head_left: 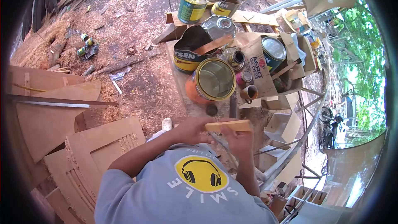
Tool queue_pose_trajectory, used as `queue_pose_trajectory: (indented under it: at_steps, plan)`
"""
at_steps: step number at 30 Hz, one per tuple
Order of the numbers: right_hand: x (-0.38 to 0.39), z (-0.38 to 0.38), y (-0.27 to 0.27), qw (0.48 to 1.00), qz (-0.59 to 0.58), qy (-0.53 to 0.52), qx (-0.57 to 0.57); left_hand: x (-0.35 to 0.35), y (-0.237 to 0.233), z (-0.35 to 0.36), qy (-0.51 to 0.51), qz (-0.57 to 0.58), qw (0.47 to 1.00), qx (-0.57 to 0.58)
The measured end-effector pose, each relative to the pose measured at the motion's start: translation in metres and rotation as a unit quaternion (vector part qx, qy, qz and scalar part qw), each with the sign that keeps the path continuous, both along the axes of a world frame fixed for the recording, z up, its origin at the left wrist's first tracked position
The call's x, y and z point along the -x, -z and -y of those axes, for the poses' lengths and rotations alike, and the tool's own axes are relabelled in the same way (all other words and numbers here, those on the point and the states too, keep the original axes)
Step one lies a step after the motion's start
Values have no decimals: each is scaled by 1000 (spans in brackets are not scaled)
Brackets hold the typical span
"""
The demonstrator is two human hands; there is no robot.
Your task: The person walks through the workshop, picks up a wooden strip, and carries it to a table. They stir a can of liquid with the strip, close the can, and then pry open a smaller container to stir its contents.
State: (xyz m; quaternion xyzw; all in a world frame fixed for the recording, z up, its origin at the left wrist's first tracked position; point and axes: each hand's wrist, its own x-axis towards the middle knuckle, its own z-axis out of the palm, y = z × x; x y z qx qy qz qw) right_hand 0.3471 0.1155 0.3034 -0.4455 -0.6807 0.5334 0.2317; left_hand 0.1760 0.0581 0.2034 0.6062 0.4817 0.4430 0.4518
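Observation:
A short, flat, yellowish piece of wood (230,125) is held level in front of my shirt, beside the paint-can table. My right hand (239,140) grips it towards its right end, the thumb lying on its near face. At its left end, my left hand (192,131) has its fingers closed against the wood, with some fingertips hidden behind it. Just beyond my hands stands a large open can (214,81) with a yellow rim. A small brown cup (248,94) is a little farther right.
More paint cans stand on the table, including a cut-open black and yellow can (188,60), a closed can (273,50) and a cardboard box (255,68). Wooden panels (95,149) lean at the left. Shavings cover the ground. A motorcycle (329,126) is at the far right.

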Motion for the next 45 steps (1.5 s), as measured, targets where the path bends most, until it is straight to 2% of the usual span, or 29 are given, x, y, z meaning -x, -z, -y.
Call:
queue_pose_trajectory:
  at_steps: [3, 6, 9, 10, 12, 15, 17, 18, 20, 21, 23, 24, 25, 28, 31, 34, 37, 40, 43, 44, 45]
  plan:
    - [4, -2, 5, 999, -29, -32, 10, 10, -14, -12, 174, 31, 966, 191]
    - [-3, -5, 8, 999, -19, 28, 27, 11, -13, -7, 131, 67, 981, 128]
    - [-29, -28, -17, 988, -35, 149, -25, 16, 31, 4, 137, -24, 983, 121]
    - [-41, -35, -23, 979, -42, 196, -26, 19, 39, 11, 119, -19, 985, 123]
    - [-56, -45, -30, 962, -158, 215, -60, 26, 52, 24, 83, -10, 988, 127]
    - [-53, -46, -49, 931, -190, 276, -141, 55, 68, 41, 23, -209, 957, 202]
    - [-55, -42, -50, 960, -132, 225, -98, 87, 82, 42, 88, -387, 876, 273]
    - [-45, -35, -40, 973, -92, 189, -92, 91, 81, 43, 64, -375, 900, 214]
    - [-19, -15, -16, 993, -7, 94, -64, 95, 22, 39, 8, -343, 935, 95]
    - [0, -3, -2, 998, 34, 36, -45, 86, -6, 35, -14, -277, 960, 46]
    - [37, 19, 22, 997, -39, -34, -63, 59, -31, 20, -20, -128, 990, -52]
    - [53, 30, 29, 997, -68, -7, -39, 47, -33, 18, -48, -107, 993, 1]
    - [61, 37, 32, 995, -96, 20, -15, 37, -30, 20, -75, -85, 992, 54]
    - [56, 27, 19, 1000, -21, -19, 8, 24, -4, 27, -193, -172, 965, -31]
    - [42, 18, 12, 998, -54, 21, 34, 30, 8, 31, -190, -206, 959, -45]
    - [29, 11, -23, 992, -74, 99, 31, 39, 30, 36, -211, -227, 942, -133]
    - [23, 13, -34, 992, -88, 83, -22, 40, 39, 36, -247, -295, 903, -192]
    - [0, 4, -45, 977, -63, 176, -98, 47, 49, 38, -272, -291, 897, -191]
    - [-19, -6, -54, 957, -138, 191, -167, 63, 84, 46, -277, -291, 896, -187]
    - [-29, -11, -58, 941, -164, 233, -183, 69, 98, 50, -280, -284, 896, -196]
    - [-40, -18, -63, 922, -187, 274, -199, 78, 110, 57, -307, -282, 898, -141]
